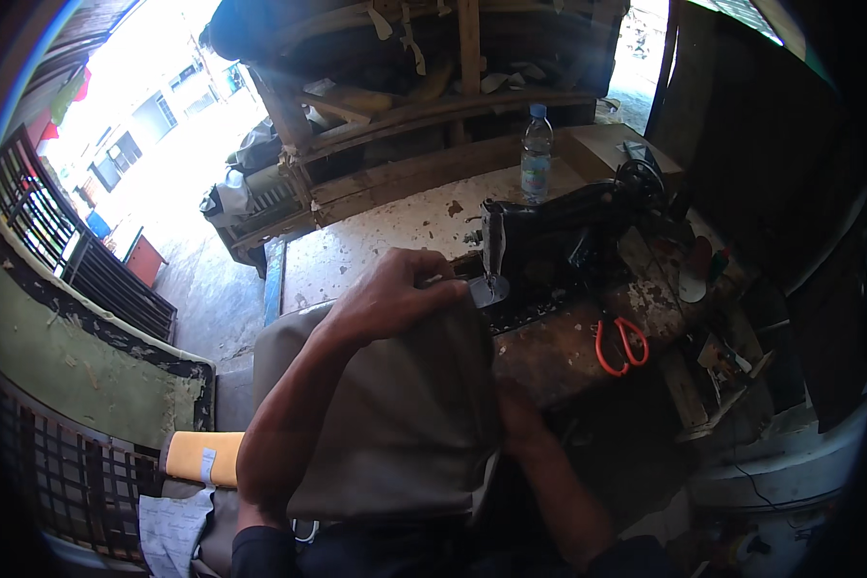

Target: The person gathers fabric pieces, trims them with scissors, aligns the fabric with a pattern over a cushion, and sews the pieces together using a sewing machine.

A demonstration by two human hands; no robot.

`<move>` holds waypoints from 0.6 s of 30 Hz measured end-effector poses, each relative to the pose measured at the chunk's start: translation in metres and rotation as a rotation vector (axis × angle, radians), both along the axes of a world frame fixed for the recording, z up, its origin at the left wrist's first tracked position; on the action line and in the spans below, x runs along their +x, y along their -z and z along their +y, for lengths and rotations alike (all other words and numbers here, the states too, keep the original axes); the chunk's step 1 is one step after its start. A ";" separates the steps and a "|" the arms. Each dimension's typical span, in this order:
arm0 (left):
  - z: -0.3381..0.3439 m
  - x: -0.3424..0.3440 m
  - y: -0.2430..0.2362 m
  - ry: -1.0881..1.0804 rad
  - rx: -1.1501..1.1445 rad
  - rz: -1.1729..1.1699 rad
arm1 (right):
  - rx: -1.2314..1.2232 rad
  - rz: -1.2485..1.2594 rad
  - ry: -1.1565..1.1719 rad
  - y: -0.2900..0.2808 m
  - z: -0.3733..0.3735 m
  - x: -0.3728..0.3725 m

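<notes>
A large grey-brown piece of leatherette (395, 414) hangs over my lap and reaches up to the bed of a black sewing machine (573, 226). At its upper edge is my left hand (400, 294), thumb and fingers closed on the material just left of the machine's needle area. A small shiny, pale plate (487, 291) shows beside the fingertips, under the machine's head. My right hand (518, 414) is lower, at the right side of the leatherette and below the table edge. Its fingers are hidden in shadow and behind the material.
Red-handled scissors (622, 347) lie on the worn wooden table (549, 361) right of the material. Behind the machine stands a plastic water bottle (537, 159). A wooden shelf (405, 125) with scraps is at the back. Left are a yellow pad (202, 457) and a metal grille (77, 462).
</notes>
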State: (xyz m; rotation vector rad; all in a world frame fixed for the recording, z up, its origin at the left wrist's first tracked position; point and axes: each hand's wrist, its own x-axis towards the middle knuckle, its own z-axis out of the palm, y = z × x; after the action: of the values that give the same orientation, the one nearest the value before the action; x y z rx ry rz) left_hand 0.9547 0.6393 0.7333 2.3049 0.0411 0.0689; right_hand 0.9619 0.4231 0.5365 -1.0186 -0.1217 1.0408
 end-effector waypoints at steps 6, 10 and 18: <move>-0.011 -0.008 -0.002 -0.350 -0.027 -0.208 | -0.455 -1.028 0.926 -0.057 -0.009 -0.011; -0.025 -0.003 0.001 -0.405 0.032 -0.187 | -0.327 -1.288 0.591 -0.102 -0.001 -0.049; -0.029 -0.011 0.007 -0.431 -0.069 -0.365 | -0.284 -1.187 0.640 -0.097 0.029 -0.051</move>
State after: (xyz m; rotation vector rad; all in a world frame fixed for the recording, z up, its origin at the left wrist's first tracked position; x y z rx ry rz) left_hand 0.9433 0.6101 0.7263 2.1447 0.3456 0.6935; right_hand 0.9107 0.4521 0.6330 -1.6841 -0.5763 -0.2300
